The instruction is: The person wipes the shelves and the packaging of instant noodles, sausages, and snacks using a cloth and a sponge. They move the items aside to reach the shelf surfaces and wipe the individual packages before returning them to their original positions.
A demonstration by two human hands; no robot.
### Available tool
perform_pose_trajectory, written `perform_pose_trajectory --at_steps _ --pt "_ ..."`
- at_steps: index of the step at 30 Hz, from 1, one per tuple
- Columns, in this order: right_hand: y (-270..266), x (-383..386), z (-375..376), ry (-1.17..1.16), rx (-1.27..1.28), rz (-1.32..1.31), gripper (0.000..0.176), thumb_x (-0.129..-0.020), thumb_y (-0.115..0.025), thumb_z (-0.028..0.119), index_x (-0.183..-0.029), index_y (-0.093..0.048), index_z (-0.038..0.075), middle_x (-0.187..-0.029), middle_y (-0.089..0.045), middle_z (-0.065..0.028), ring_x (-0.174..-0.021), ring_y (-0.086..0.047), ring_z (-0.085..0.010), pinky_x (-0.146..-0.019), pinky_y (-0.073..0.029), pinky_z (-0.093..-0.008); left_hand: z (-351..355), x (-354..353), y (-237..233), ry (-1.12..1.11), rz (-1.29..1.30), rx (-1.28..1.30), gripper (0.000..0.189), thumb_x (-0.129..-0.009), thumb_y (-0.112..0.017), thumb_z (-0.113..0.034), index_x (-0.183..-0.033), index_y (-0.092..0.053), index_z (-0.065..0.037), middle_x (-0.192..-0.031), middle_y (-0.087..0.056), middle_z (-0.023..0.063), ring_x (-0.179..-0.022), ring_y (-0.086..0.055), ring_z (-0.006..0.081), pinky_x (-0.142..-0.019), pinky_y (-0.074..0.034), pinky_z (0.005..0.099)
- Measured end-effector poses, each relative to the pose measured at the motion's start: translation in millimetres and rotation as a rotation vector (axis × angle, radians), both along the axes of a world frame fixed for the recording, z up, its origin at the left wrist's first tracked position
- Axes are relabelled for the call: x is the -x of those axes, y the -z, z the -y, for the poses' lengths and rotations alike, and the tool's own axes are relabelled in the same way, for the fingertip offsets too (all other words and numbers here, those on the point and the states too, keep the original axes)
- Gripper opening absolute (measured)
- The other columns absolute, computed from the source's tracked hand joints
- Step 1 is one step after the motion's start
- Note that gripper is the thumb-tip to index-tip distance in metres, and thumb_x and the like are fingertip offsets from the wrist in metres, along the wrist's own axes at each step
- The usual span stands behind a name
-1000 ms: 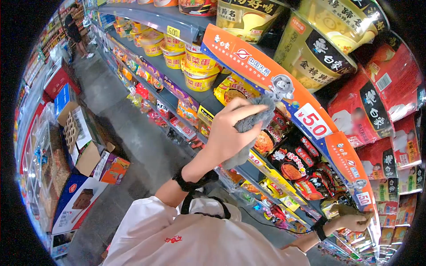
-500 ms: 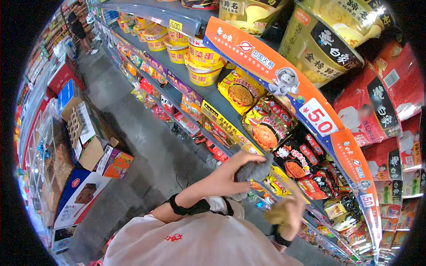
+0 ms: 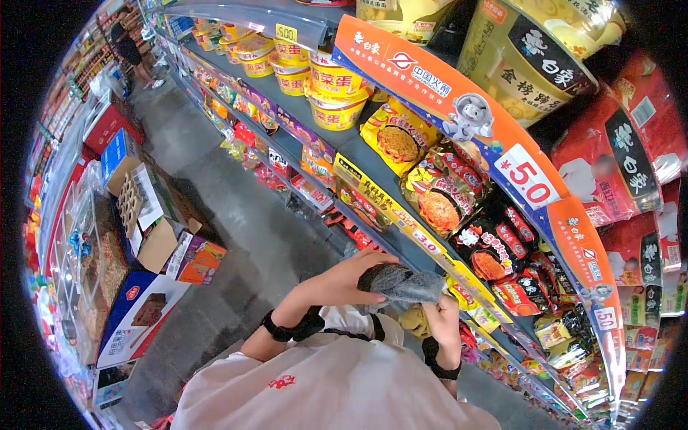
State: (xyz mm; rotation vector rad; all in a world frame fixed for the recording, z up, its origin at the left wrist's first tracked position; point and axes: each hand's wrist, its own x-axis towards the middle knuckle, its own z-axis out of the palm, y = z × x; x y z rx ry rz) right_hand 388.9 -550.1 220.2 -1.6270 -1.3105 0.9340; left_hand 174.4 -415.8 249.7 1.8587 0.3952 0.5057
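Note:
A dark grey cloth [image 3: 412, 284] is bunched up in front of my chest, between both hands. My left hand [image 3: 345, 281] is closed around its left end, thumb below and fingers on top. At the right end, my right hand [image 3: 443, 324] pinches the cloth's edge with its fingers. A crumpled yellow-brown cloth [image 3: 416, 322] hangs beside the right palm, under the grey one; how it is held is partly hidden. Just beyond the hands runs a shelf edge with yellow price strips [image 3: 428, 245] and packs of instant noodles [image 3: 438, 204].
Noodle cups [image 3: 337, 107] line the shelf at upper left. An orange sign [image 3: 527, 179] curves along the upper shelf. Across the aisle floor [image 3: 208, 172] stand an opened carton [image 3: 154, 215] and a display of boxed goods [image 3: 140, 315]. A person [image 3: 129, 50] stands far down the aisle.
My right hand has come in from the lower right and now grips the grey cloth's end, the yellow-brown cloth still with it. My left hand has shifted slightly left with the grey cloth.

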Motion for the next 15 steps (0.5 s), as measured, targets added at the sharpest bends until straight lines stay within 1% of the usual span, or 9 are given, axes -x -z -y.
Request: perform_pose_trajectory --at_steps 2,5,6,7,9,11,12,14,15 --pt "-5.7 1.8 2.2 0.018 -0.02 0.001 0.014 -0.079 -0.055 0.006 -0.089 -0.06 -0.003 -0.083 -0.062 -0.0097 -0.077 -0.056 -0.0149 -0.071 -0.044 -0.0281 -0.6 2.1 2.1 -0.015 -0.079 0.124 0.068 -0.067 -0.072 -0.019 -0.125 -0.039 -0.005 -0.121 -0.044 0.014 -0.116 -0.039 0.0289 -0.099 -0.029 0.036" --pt "-7.3 5.8 5.7 0.055 -0.041 -0.05 0.014 -0.08 -0.054 0.005 -0.089 -0.06 -0.003 -0.084 -0.061 -0.0096 -0.078 -0.056 -0.015 -0.071 -0.044 -0.0287 3.4 -1.2 16.0 -0.022 -0.047 0.154 0.071 -0.067 -0.073 -0.028 -0.124 -0.04 -0.003 -0.12 -0.045 0.0144 -0.115 -0.04 0.0289 -0.098 -0.03 0.0359" --pt "-7.3 7.4 7.5 0.073 -0.044 -0.101 0.014 -0.08 -0.054 0.005 -0.089 -0.059 -0.004 -0.083 -0.061 -0.0093 -0.078 -0.056 -0.0148 -0.071 -0.044 -0.029 5.4 -2.6 21.5 -0.016 -0.049 0.16 0.071 -0.067 -0.073 -0.028 -0.124 -0.04 -0.003 -0.12 -0.045 0.0144 -0.115 -0.04 0.0289 -0.098 -0.03 0.0359" --pt "-8.5 8.4 9.6 0.08 -0.037 -0.101 0.014 -0.08 -0.054 0.005 -0.089 -0.059 -0.004 -0.083 -0.061 -0.0093 -0.078 -0.056 -0.0148 -0.071 -0.044 -0.029 7.9 -4.5 27.5 -0.025 -0.094 0.058 0.067 -0.068 -0.073 -0.027 -0.122 -0.042 -0.002 -0.119 -0.046 0.0148 -0.113 -0.042 0.0282 -0.097 -0.032 0.0359" --pt "-11.9 9.3 11.2 -0.022 -0.079 -0.18 0.015 -0.081 -0.053 0.005 -0.093 -0.059 -0.003 -0.086 -0.061 -0.0073 -0.081 -0.055 -0.0135 -0.073 -0.043 -0.0289 11.7 -8.1 41.7 -0.028 -0.136 -0.044 0.064 -0.069 -0.073 -0.026 -0.12 -0.044 -0.001 -0.118 -0.047 0.0152 -0.112 -0.044 0.0275 -0.096 -0.034 0.036" --pt "-8.0 10.1 10.1 0.034 -0.081 -0.227 0.016 -0.082 -0.052 0.005 -0.095 -0.058 -0.002 -0.087 -0.061 -0.0065 -0.082 -0.054 -0.0131 -0.075 -0.043 -0.0287 14.5 -8.2 54.8 -0.104 -0.064 -0.056 0.051 -0.071 -0.07 -0.023 -0.112 -0.05 -0.002 -0.105 -0.053 0.0154 -0.096 -0.052 0.0242 -0.085 -0.041 0.0319" --pt "-3.7 9.7 10.2 0.081 -0.084 -0.275 0.017 -0.083 -0.051 0.006 -0.097 -0.057 -0.002 -0.089 -0.061 -0.0057 -0.083 -0.054 -0.0127 -0.076 -0.042 -0.0286 14.1 -7.2 51.3 -0.097 -0.064 -0.056 0.051 -0.071 -0.07 -0.023 -0.112 -0.05 -0.002 -0.105 -0.053 0.0154 -0.096 -0.052 0.0242 -0.085 -0.041 0.0319" --pt "4.1 2.5 10.2 0.113 -0.149 -0.276 0.018 -0.085 -0.051 0.008 -0.099 -0.056 -0.002 -0.091 -0.061 -0.0048 -0.084 -0.053 -0.0119 -0.078 -0.042 -0.0284 10.8 -3.5 39.6 -0.18 -0.034 0.131 0.039 -0.073 -0.067 -0.02 -0.105 -0.053 -0.001 -0.094 -0.057 0.0135 -0.088 -0.054 0.0225 -0.08 -0.042 0.0315" --pt "1.1 -0.8 6.8 0.147 -0.128 -0.264 0.017 -0.084 -0.051 0.007 -0.098 -0.057 -0.002 -0.09 -0.061 -0.0049 -0.083 -0.053 -0.0122 -0.077 -0.042 -0.0282 9.3 -1.8 37.6 -0.232 -0.014 0.05 0.032 -0.076 -0.063 -0.016 -0.102 -0.053 -0.001 -0.087 -0.057 0.0106 -0.082 -0.054 0.0171 -0.076 -0.042 0.0289"
